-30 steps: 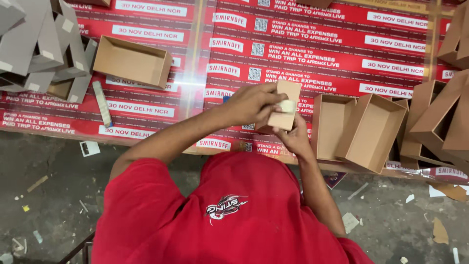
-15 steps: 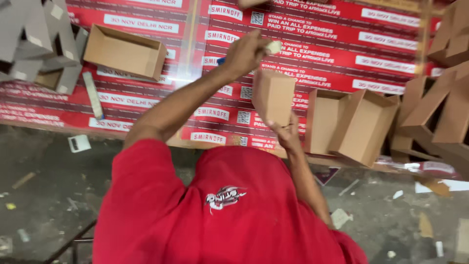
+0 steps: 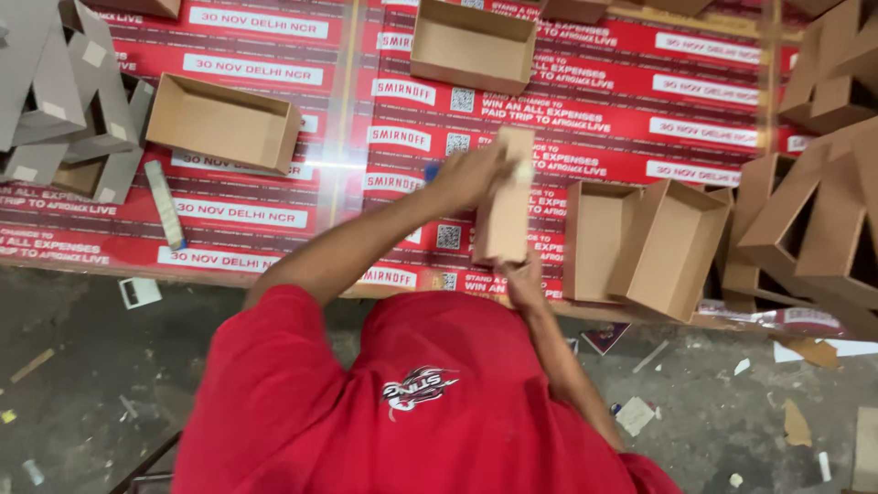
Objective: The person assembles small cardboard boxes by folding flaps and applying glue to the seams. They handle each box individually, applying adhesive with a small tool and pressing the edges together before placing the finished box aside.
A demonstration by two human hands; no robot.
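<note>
Here we are over the red-shirted shoulders, and both hands are on 1 tall brown cardboard box piece, standing on end above the near edge of the bench, which is covered with red printed sheets. Its long axis runs straight away from the person, nearly upright in this view. The left hand sits high on the piece's left edge, fingers closed around the top part, with something small and blue poking out behind the knuckles; what it is, I cannot tell. The right hand is underneath, fingers pinched on the bottom end, so the piece lies directly between the 2 hands, the left one above, the right one nearer the body. Counting around: 2 open brown cardboard trays lie flat on the bench at left and top centre, 2 more open boxes lean together just right of the held piece, a grey stack of folded boxes fills the far left, and 1 pale strip lies beside it.
</note>
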